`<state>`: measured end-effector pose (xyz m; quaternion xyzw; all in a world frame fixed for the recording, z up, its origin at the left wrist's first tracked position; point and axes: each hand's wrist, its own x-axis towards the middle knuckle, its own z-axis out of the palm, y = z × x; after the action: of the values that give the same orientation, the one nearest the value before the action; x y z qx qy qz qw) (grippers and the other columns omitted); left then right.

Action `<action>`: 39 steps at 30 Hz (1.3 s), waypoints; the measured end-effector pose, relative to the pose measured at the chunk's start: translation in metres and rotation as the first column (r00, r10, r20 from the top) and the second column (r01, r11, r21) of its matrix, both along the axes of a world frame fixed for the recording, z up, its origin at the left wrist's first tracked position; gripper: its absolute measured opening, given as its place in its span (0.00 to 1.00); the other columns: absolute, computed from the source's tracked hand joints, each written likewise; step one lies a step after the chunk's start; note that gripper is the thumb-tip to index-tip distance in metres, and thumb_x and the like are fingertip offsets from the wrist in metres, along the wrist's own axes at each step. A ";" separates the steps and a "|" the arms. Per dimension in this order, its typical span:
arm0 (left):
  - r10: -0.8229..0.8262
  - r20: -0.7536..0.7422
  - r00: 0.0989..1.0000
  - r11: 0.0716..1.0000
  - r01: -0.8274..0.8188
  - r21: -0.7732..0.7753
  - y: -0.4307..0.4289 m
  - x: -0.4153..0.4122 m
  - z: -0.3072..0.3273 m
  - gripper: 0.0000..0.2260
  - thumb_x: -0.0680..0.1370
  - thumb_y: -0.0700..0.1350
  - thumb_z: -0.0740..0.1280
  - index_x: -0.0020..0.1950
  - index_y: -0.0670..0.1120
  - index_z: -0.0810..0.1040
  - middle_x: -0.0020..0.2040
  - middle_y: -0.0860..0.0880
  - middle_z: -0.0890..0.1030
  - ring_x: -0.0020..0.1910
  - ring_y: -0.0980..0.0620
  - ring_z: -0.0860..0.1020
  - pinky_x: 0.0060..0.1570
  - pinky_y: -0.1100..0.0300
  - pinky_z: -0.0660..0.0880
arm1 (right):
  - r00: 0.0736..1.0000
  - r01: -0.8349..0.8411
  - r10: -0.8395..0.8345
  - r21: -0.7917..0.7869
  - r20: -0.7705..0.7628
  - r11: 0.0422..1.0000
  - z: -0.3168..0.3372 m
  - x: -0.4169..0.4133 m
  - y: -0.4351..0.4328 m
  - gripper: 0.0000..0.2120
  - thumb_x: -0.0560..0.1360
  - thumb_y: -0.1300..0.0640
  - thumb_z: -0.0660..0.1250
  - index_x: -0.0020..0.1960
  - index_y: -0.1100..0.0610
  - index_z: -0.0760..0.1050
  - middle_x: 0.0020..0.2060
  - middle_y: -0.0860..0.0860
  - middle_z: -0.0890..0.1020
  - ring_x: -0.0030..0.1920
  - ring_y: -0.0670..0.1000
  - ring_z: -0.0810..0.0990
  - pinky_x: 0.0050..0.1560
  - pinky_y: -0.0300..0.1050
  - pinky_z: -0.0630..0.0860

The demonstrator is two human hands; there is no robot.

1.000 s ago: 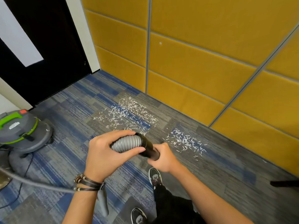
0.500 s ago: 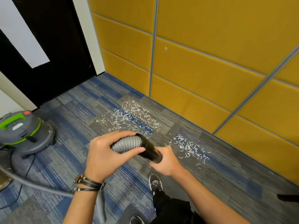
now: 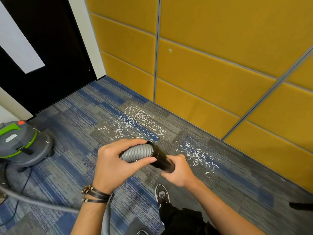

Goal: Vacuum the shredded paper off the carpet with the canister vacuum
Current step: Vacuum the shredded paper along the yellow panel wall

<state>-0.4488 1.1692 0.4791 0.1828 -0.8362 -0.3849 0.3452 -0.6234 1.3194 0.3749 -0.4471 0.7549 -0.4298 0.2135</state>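
Mid-frame we hold the hose (image 3: 137, 152), left hand (image 3: 115, 165) fingers (image 3: 133, 142) curled round it, right hand (image 3: 179, 172) gripping its black cuff (image 3: 160, 160); paper (image 3: 137, 122) lies on the carpet (image 3: 67, 133) just above, and we judge a hard twist could part cuff from hose.

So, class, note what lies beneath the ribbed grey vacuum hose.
Blue-grey striped carpet and one black-and-white shoe; the left hand and right hand cover the patch directly below.
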 end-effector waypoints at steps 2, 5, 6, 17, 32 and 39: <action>-0.015 0.003 1.000 1.000 0.015 -0.025 -0.002 -0.007 0.003 0.21 0.66 0.60 0.83 0.55 0.53 0.88 0.49 0.61 0.86 0.48 0.59 0.85 0.52 0.62 0.81 | 1.000 0.006 -0.006 -0.006 0.001 1.000 -0.002 -0.005 -0.008 0.23 0.64 0.66 0.74 0.30 0.43 0.65 0.23 0.41 0.71 0.24 0.45 0.67 0.29 0.36 0.62; -0.010 0.012 1.000 0.999 0.011 -0.052 -0.009 -0.018 0.006 0.20 0.66 0.59 0.84 0.54 0.53 0.88 0.48 0.61 0.86 0.47 0.59 0.85 0.52 0.62 0.80 | 1.000 0.026 -0.026 -0.021 0.006 0.999 -0.004 -0.013 -0.021 0.23 0.64 0.66 0.73 0.30 0.42 0.65 0.23 0.41 0.70 0.24 0.45 0.66 0.29 0.37 0.61; -0.010 0.013 1.000 0.999 0.010 -0.051 -0.011 -0.020 0.006 0.20 0.65 0.58 0.84 0.54 0.53 0.88 0.48 0.60 0.87 0.47 0.59 0.85 0.52 0.62 0.80 | 1.000 0.026 -0.026 -0.017 0.012 1.000 -0.005 -0.015 -0.023 0.22 0.64 0.65 0.72 0.30 0.42 0.65 0.23 0.41 0.70 0.24 0.45 0.66 0.29 0.38 0.62; 0.032 0.054 0.998 0.999 -0.033 0.022 -0.028 -0.028 -0.017 0.21 0.67 0.61 0.82 0.56 0.54 0.88 0.50 0.61 0.87 0.50 0.58 0.86 0.53 0.54 0.83 | 0.999 -0.038 0.039 0.092 -0.007 0.995 -0.012 -0.038 -0.020 0.12 0.65 0.62 0.73 0.32 0.50 0.72 0.23 0.42 0.74 0.25 0.44 0.72 0.30 0.34 0.64; 0.015 0.066 0.998 1.000 -0.015 -0.012 -0.036 -0.071 -0.013 0.21 0.66 0.64 0.81 0.55 0.56 0.88 0.50 0.63 0.86 0.49 0.62 0.85 0.53 0.60 0.81 | 0.999 -0.049 0.049 0.037 0.018 0.998 -0.011 -0.077 -0.052 0.21 0.67 0.66 0.73 0.33 0.42 0.68 0.23 0.40 0.73 0.24 0.44 0.70 0.30 0.34 0.63; -0.050 0.092 0.994 0.998 0.047 0.041 -0.028 -0.094 -0.018 0.22 0.66 0.65 0.81 0.55 0.57 0.88 0.51 0.64 0.86 0.51 0.62 0.85 0.53 0.55 0.83 | 1.000 0.020 -0.019 0.065 -0.012 0.998 -0.021 -0.096 -0.019 0.18 0.66 0.63 0.72 0.32 0.43 0.68 0.23 0.41 0.73 0.24 0.45 0.68 0.30 0.35 0.62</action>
<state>-0.5427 1.1408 0.4606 0.1869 -0.8479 -0.4005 0.2929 -0.7199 1.3007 0.3540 -0.4348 0.7740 -0.4046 0.2196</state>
